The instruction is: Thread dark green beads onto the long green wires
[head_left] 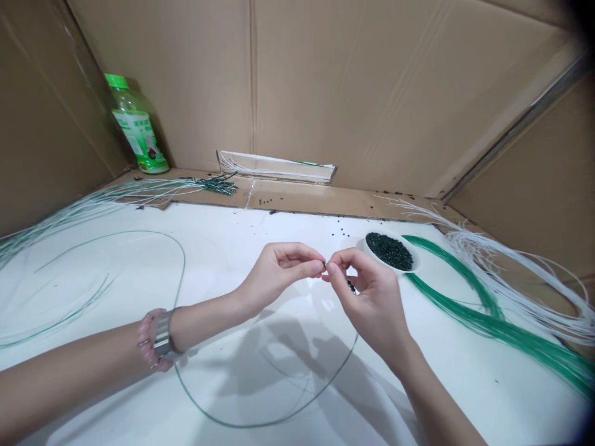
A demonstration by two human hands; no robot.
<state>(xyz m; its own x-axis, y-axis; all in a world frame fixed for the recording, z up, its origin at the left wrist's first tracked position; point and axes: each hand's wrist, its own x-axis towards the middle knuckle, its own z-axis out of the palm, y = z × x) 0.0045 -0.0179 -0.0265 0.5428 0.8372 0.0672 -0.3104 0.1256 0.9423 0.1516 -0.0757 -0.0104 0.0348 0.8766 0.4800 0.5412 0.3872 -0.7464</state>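
Note:
My left hand (pixel 283 269), with a bracelet at its wrist, pinches thumb and forefinger at a tiny dark bead (pixel 324 264). Its fingertips meet those of my right hand (pixel 372 294) over the white table. Several dark beads (pixel 351 286) show inside the curled fingers of my right hand, which is closed on a thin green cord (pixel 264 425). From below that hand the cord loops down, runs under my left forearm and curves up to the left. Exactly how bead and cord meet is hidden by the fingertips. A white bowl (pixel 417 262) of dark beads (pixel 389 251) stands just beyond my right hand.
Green cords (pixel 520 331) and white cords (pixel 548 266) lie bundled at the right. Another cord bundle (pixel 153 189) with dark beaded ends is at the back left. A green-capped bottle (pixel 139 136) stands in the corner. Cardboard walls (pixel 325 74) surround the table; loose beads (pixel 341 230) are scattered near the back.

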